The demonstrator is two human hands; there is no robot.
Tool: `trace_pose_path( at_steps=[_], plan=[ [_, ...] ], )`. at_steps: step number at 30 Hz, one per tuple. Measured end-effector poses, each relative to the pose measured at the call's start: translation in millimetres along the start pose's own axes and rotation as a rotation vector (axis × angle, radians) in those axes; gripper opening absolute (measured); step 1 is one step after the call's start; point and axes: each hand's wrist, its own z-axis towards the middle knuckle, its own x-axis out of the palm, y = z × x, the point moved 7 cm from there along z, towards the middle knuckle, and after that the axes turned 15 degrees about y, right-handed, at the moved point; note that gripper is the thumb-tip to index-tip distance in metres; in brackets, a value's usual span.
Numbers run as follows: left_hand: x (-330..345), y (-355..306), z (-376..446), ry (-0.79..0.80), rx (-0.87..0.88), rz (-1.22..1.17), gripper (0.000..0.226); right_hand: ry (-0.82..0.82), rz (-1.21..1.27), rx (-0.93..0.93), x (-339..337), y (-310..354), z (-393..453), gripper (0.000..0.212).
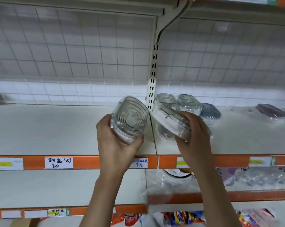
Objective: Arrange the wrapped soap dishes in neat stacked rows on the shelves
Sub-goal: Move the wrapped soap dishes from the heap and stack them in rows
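Note:
My left hand [117, 141] grips a clear grey wrapped soap dish [129, 117], tilted so its ribbed face points at the camera, above the white shelf [56, 128]. My right hand [194, 136] holds a second wrapped soap dish [170, 120], tilted on edge, over another dish [165, 132] lying on the shelf. Behind them sit two clear grey dishes [166, 99] [188, 102] and a dark blue one [209, 111]. A purple dish [272, 112] lies apart at the right.
A slotted upright post [152, 79] and wire grid back stand behind the shelf. Orange price strips [86, 162] run along the shelf fronts. The lower shelf at the right holds more wrapped goods [237, 177]. Colourful packets [179, 217] lie at the bottom.

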Motion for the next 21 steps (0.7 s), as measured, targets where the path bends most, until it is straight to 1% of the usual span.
trace_pose_path(
  at_steps=[1, 3, 4, 7, 10, 13, 15, 18, 20, 21],
  plan=[
    [4, -2, 0, 0.01, -0.005, 0.004, 0.082, -0.003, 0.001, 0.021, -2, -5, -1, 0.067],
    [13, -6, 2, 0.047, 0.014, 0.029, 0.095, -0.021, -0.013, 0.048, -5, -13, -3, 0.068],
    [16, -9, 2, 0.075, 0.029, 0.038, 0.096, -0.028, -0.022, 0.048, -6, -15, -3, 0.068],
    [22, -11, 7, 0.129, 0.078, 0.061, 0.083, -0.039, -0.07, 0.02, -8, -17, -2, 0.071],
    [30, -5, 15, 0.133, 0.065, 0.062, 0.074, -0.071, -0.17, -0.006, -12, -23, -3, 0.072],
    [46, 1, 14, 0.167, 0.03, 0.07, 0.072, -0.109, -0.216, 0.031, -20, -37, -9, 0.07],
    [58, 8, 12, 0.184, -0.014, 0.072, 0.072, -0.109, -0.236, 0.044, -24, -48, -13, 0.063],
    [79, 9, 9, 0.201, -0.024, 0.083, 0.07, -0.116, -0.25, 0.062, -33, -64, -17, 0.052],
    [92, 5, 10, 0.203, -0.036, 0.087, 0.069, -0.13, -0.242, 0.077, -41, -75, -14, 0.053],
    [99, 2, 12, 0.201, -0.046, 0.082, 0.069, -0.139, -0.236, 0.082, -46, -81, -11, 0.057]
  ],
)
